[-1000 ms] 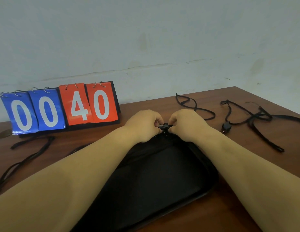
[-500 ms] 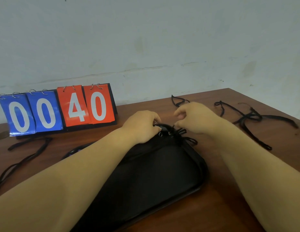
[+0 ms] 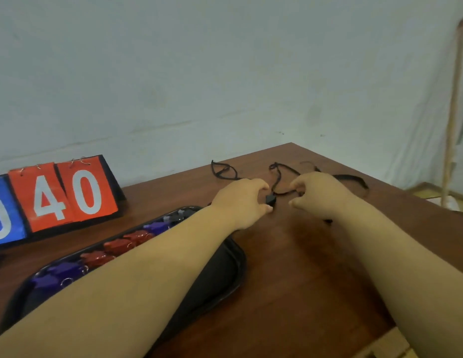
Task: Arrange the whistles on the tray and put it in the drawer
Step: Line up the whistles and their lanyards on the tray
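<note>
- The black tray [image 3: 241,259] lies on the wooden table [image 3: 302,275] at the lower left, with its long side running away from the viewer.
- A row of whistles sits along the tray's far rim: purple whistles [image 3: 53,276] nearest, red whistles [image 3: 116,246] in the middle, another purple one [image 3: 158,226], then dark grey ones [image 3: 180,215] at the far end.
- The left forearm crosses over the tray and hides most of its inside, so nothing more of its contents can be made out.
- The left hand [image 3: 240,200] is just past the tray's far corner, over bare table. Its fingers are curled and it seems to pinch a black whistle [image 3: 271,200] between thumb and fingertips.
- A thin black cord [image 3: 276,177] runs from that whistle toward the right hand [image 3: 319,195], which has curled fingers. Whether it pinches the cord cannot be told, since the view is blurred there.
- More black lanyards [image 3: 224,171] lie loose near the table's far edge, partly hidden behind both hands.
- A flip scoreboard [image 3: 70,195] stands at the left against the wall, with orange cards reading 4 and 0. Its blue card is cut off by the frame edge.
</note>
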A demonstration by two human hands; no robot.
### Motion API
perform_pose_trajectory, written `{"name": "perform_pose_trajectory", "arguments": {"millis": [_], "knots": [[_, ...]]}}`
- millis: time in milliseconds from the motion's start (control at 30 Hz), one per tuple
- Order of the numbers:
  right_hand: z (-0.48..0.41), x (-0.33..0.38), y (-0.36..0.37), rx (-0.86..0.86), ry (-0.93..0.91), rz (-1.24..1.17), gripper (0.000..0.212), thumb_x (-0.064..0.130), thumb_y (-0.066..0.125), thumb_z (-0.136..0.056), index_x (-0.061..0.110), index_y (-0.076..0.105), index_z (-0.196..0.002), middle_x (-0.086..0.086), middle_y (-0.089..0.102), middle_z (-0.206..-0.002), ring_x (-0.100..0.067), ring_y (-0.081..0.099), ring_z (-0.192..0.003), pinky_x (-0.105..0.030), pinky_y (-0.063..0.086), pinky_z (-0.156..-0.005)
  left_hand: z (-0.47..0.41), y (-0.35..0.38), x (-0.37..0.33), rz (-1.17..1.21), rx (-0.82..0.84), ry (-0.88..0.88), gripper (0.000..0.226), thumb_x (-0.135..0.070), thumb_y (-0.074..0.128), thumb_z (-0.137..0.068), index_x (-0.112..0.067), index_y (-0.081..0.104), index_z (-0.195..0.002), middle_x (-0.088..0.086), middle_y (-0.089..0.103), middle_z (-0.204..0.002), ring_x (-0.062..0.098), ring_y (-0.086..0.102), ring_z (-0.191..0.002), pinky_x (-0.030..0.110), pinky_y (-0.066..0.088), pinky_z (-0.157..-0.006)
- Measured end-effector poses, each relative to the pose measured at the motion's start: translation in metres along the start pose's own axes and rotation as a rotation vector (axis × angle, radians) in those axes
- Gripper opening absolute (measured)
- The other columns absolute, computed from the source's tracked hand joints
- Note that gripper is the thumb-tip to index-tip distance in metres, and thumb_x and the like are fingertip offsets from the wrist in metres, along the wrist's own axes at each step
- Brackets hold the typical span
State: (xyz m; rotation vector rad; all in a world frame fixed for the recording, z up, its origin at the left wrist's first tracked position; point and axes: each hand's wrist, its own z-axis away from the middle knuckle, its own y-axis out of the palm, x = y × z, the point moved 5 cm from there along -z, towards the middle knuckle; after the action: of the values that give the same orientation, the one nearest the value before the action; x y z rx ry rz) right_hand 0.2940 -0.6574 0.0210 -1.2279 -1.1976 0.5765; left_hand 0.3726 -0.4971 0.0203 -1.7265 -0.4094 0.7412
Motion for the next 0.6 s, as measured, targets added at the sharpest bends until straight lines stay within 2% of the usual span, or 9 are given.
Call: {"name": "perform_pose_trajectory", "arguments": {"millis": [100,200,300,400,600], "knots": [[0.001,0.007,0.015,-0.026,-0.05,-0.029,0.039,0.023,0.066,-0.096,0.021,0.065,-0.134,-0.002,0.065,-0.136,-0.024,0.061,-0.122,-0.037,0.048,-0.104,-0.018,0.015,-0.008,-0.046,0.029,-0.057,0.065,-0.048,0.062,-0.096,-0.032,0.039,-0.154,0.003,0.046,-0.155,0.03,0.051,-0.135,0.048,0.048,-0.106],[-0.004,0.011,0.027,0.011,-0.078,-0.026,0.029,0.016,0.062,-0.097,0.016,0.073,-0.123,-0.008,0.072,-0.121,-0.027,0.066,-0.107,-0.042,0.054,-0.097,-0.032,0.024,-0.006,-0.04,0.071,-0.098,0.053,-0.036,0.057,-0.1,-0.023,0.046,-0.151,0.006,0.049,-0.153,0.032,0.05,-0.136,0.046,0.046,-0.109],[-0.009,0.008,0.036,0.035,-0.092,-0.036,0.033,0.022,0.065,-0.096,0.016,0.071,-0.128,-0.008,0.071,-0.123,-0.027,0.066,-0.11,-0.042,0.054,-0.098,-0.037,0.03,-0.001,0.045,0.102,-0.163,0.049,-0.017,0.045,-0.102,-0.017,0.049,-0.15,0.006,0.046,-0.157,0.026,0.045,-0.142,0.03,0.039,-0.109],[-0.011,0.004,0.039,0.036,-0.08,-0.073,0.035,0.027,0.067,-0.095,0.019,0.07,-0.128,-0.005,0.072,-0.122,-0.025,0.066,-0.107,-0.04,0.056,-0.094,-0.038,0.033,0.0,0.111,0.098,-0.19,0.046,-0.005,0.044,-0.099,-0.012,0.058,-0.143,0.01,0.056,-0.148,0.028,0.054,-0.132,0.031,0.045,-0.1],[-0.009,0.002,0.04,0.016,-0.057,-0.139,0.038,0.035,0.074,-0.089,0.017,0.074,-0.121,-0.004,0.074,-0.118,-0.023,0.067,-0.103,-0.036,0.054,-0.091,-0.04,0.032,0.005,0.16,0.078,-0.174,0.039,-0.007,0.05,-0.1,-0.022,0.07,-0.131,0.001,0.066,-0.138,0.02,0.061,-0.125,0.025,0.043,-0.095]]}}
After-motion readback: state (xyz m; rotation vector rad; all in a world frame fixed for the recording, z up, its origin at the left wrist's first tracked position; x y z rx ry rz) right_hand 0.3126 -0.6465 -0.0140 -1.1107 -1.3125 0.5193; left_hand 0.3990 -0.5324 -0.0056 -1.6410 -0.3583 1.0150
